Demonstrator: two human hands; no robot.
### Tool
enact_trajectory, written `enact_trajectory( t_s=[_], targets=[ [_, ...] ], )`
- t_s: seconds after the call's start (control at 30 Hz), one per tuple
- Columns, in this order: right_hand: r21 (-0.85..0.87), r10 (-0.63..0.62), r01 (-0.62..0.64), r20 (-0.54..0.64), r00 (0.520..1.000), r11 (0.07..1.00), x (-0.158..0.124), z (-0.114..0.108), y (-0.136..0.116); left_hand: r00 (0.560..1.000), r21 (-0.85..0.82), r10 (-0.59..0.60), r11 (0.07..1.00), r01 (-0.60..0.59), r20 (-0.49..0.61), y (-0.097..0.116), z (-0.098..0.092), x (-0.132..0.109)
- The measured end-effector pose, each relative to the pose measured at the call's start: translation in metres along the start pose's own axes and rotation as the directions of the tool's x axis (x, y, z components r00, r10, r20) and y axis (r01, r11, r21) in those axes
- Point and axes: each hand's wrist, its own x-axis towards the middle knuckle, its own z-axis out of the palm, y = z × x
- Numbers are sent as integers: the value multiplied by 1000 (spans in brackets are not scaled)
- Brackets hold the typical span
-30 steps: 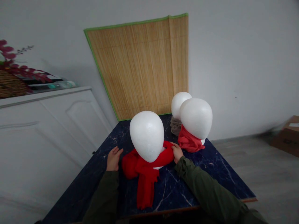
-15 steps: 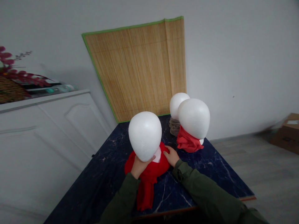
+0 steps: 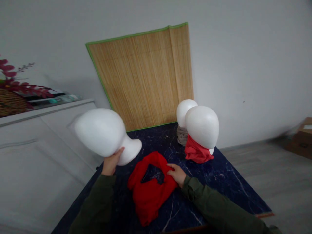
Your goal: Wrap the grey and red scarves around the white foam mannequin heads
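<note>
Our left hand is closed round the neck of a white foam head, tipped sideways just above it. Our right hand rests on a red scarf lying on the bench under it; we cannot tell if it grips

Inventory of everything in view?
held foam head: 1, white, tipped sideways in left hand
loose scarf: 1, red, flat on table
standing foam heads: 2, white, table's far right
neck scarves: 2, red and taupe, on those heads
table: 1, dark blue marbled
bamboo mat: 1, tan, green-edged, against wall
cabinet: 1, white, left
basket: 1, brown, on cabinet
cardboard box: 1, brown, floor right
left hand: grips held foam head
right hand: on loose scarf
</note>
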Motion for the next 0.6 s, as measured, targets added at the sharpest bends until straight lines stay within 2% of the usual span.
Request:
enact_trajectory(
  t_s=[0.03, 0.1, 0.17, 0.2, 0.27, 0.43, 0.6],
  targets=[
    [109, 70, -82, 105, 992, 991, -7, 5, -1, 999, 31, 0, 1000, 2, -42, -4, -4, 14],
    [327, 162, -285, 357, 920, 901, -19, 15, -5, 996, 92, -2, 996, 11, -90, -13, -8, 35],
    [441, 147, -431, 545, 825, 787, -28, 20, -7, 996, 149, 11, 989, 3, -90, -24, -8, 49],
    [452, 133, -458, 585, 800, 766, -30, 21, -7, 997, 173, 15, 985, -1, -77, -31, -6, 54],
    [435, 145, -495, 624, 768, 752, -31, 22, -6, 999, 218, 4, 976, 7, -53, -45, 0, 61],
    [394, 258, -554, 593, 763, 733, -23, 19, -2, 999, 297, -42, 954, 43, -11, -74, 16, 67],
    [337, 273, -578, 636, 722, 743, -22, 19, -2, 1000, 358, -16, 934, 11, 11, -83, 18, 61]
  ],
)
